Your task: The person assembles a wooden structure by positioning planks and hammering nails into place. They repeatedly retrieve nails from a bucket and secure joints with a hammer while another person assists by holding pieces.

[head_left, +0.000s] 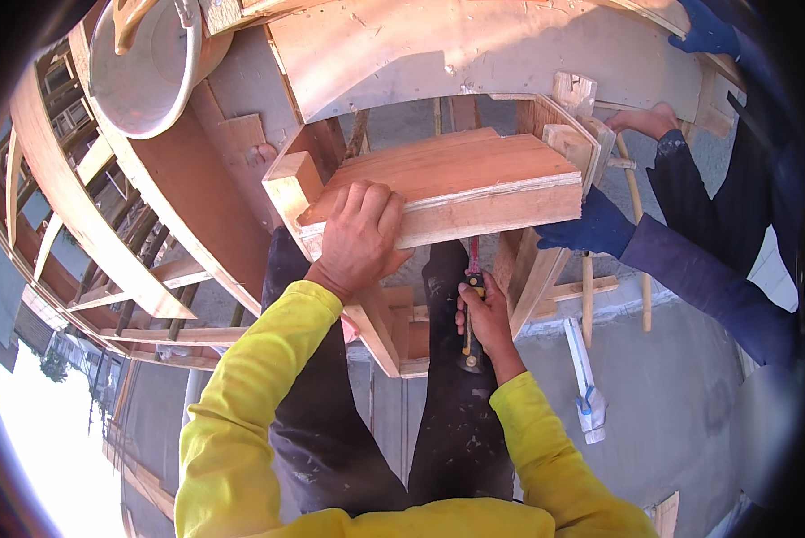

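While the left hand clasps it, angular plywood shows rough, pale edging.

Reddish-brown board — yellow sleeves — black, white-specked trousers

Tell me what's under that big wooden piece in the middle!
Below the wooden piece's near edge, I see the right hand holding a yellow-and-black tool, dark trousers and wooden framing. Whatever is directly beneath is covered.

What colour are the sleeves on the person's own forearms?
The sleeves are bright yellow, clearest in the head view.
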A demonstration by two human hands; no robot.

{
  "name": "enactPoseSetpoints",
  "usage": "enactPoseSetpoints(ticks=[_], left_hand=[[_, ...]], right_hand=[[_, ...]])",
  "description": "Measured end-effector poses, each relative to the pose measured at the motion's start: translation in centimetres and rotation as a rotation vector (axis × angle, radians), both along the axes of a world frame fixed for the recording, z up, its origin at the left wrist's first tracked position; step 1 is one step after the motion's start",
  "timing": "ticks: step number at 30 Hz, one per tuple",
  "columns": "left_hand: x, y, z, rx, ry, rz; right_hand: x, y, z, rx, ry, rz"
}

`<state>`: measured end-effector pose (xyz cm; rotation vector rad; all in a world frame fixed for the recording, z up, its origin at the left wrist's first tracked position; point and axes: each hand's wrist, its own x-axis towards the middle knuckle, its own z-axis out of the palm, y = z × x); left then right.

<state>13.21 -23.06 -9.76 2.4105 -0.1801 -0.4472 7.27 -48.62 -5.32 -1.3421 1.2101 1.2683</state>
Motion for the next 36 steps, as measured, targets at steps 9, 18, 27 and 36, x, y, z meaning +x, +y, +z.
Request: enactPoseSetpoints(ticks=[9,18,27,36], left_hand=[[1.7,0.7,-3.4,0.039,-0.044,-0.074],[2.1,0.6,-6.1,0.198,-0.053,-0.145],[1.0,-0.5,-5.9,0.227,-0.065,-0.061],[1.8,0.4,-6.8,0.114,-0.145,-0.173]], right_hand=[[-0.2,4.4,-5.3,0.131,0.016,-0.322],[1.3,5.4,-5.1,0.128,-0.023,-0.36],[0.9,5.2,-9.1,-0.006,-0.007,-0.454],[0.4,8.8,-13.6,0.415,0.1,-0.644]])
